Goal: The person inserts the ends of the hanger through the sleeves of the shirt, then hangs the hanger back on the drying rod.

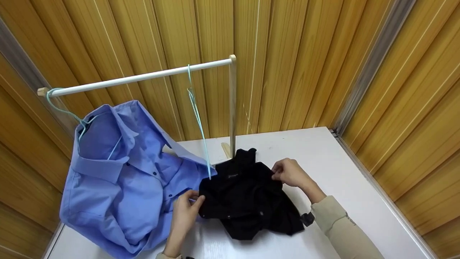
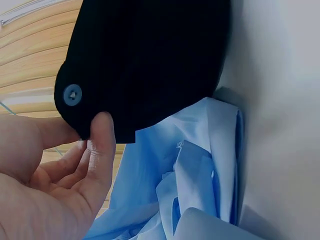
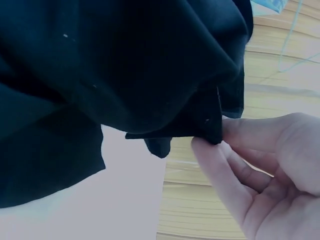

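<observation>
Between my hands is a bunched black shirt point(image 1: 248, 194) with small buttons, held just over the white tabletop. My left hand point(image 1: 185, 212) pinches its left edge between thumb and fingers; in the left wrist view a button point(image 2: 72, 95) sits close above that pinch. At the upper right edge, my right hand point(image 1: 290, 173) pinches a corner of the cloth, which the right wrist view shows between thumb and forefinger. A light green wire hanger point(image 1: 199, 124) hangs edge-on from the rail, its lower end meeting the black shirt near my left hand.
On the left, a blue button-up shirt point(image 1: 140, 187) hangs on another green hanger point(image 1: 66, 109) at the rail's end. The white rail point(image 1: 143, 77) rests on a wooden post point(image 1: 233, 108). Wood-panelled walls enclose the white table point(image 1: 294, 144) behind and at both sides.
</observation>
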The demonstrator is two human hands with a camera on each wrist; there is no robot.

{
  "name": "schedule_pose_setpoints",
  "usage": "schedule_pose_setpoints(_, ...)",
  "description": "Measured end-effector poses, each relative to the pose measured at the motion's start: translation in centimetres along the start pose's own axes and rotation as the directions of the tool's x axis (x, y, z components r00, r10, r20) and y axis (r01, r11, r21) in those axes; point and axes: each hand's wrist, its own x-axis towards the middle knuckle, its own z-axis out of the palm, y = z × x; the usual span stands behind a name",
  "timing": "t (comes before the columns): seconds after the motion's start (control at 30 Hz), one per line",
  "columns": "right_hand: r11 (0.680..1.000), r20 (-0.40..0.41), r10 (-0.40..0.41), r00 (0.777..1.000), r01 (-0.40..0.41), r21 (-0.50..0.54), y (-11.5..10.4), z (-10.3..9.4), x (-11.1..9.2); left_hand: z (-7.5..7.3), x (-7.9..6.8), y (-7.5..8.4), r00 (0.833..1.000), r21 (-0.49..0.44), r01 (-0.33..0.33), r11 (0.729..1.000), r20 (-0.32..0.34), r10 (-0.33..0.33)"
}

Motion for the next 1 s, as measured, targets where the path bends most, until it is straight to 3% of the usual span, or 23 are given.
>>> schedule_pose_setpoints(0.27,0.992,-0.036,0.047,0.998,-0.042,0.12,-0.6,-1.0,0.0,-0.7,0.7,0.6,0.999,-0.03,0.01,1.0,-0.034,-0.011)
schedule_pose_setpoints(0.6,0.985,-0.092,0.035,0.995,-0.019,0.172,-1.3,-1.9,-0.2,-2.3,2.2,1.5,0.994,-0.088,-0.036,0.995,-0.107,0.027)
schedule_pose_setpoints(1.0,0.971,-0.121,0.042,0.992,-0.013,0.238,-2.3,-2.9,-0.4,-3.9,3.5,2.9,0.989,-0.15,-0.058,0.987,-0.141,0.036)
